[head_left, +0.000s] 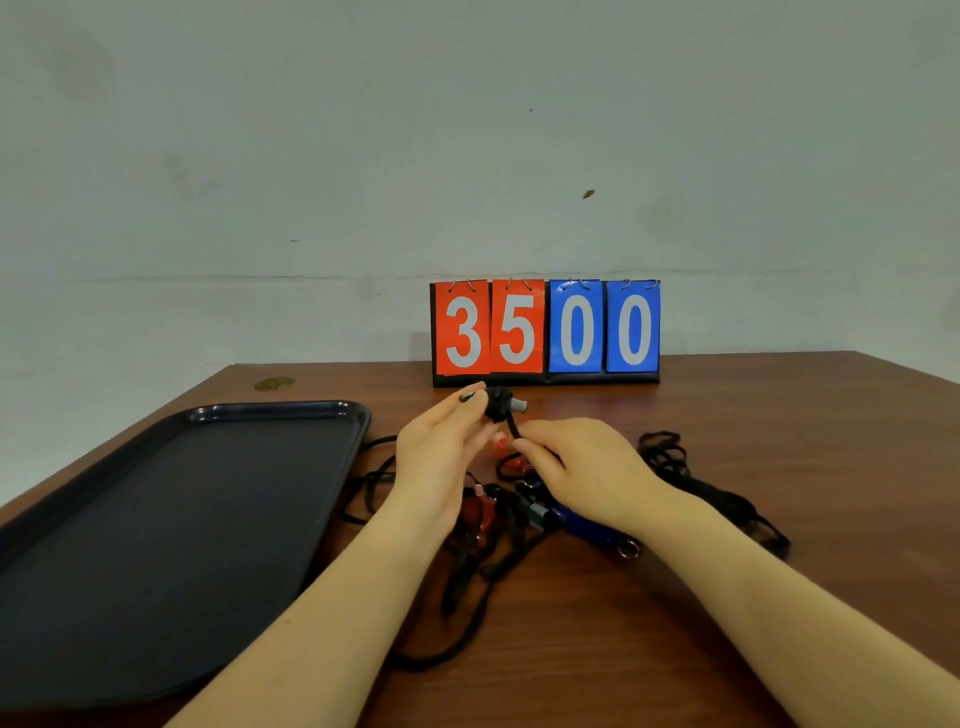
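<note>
Left hand (441, 457): centre of frame, thumb and fingertips pinching the black bundle (498, 406); grey tip poking out to the right.
Right hand (587, 467): just right of centre, fingertips pinching the black cord (513, 428) just below the bundle.
Bundle position: lifted off the table (753, 415), low in front of the scoreboard (545, 327).
Step (judged): winding cord round the bundle.
Technique: cord taut, turns laid side by side, left pinch steady, short lengths fed at a time.
Nearby: dark tray (280, 408) at left; blue whistle (582, 525) and red whistle (480, 512) under the wrists.
In the way: loose lanyards (717, 493) at right and tangled below the hands; trailing cord likely to snag there.
</note>
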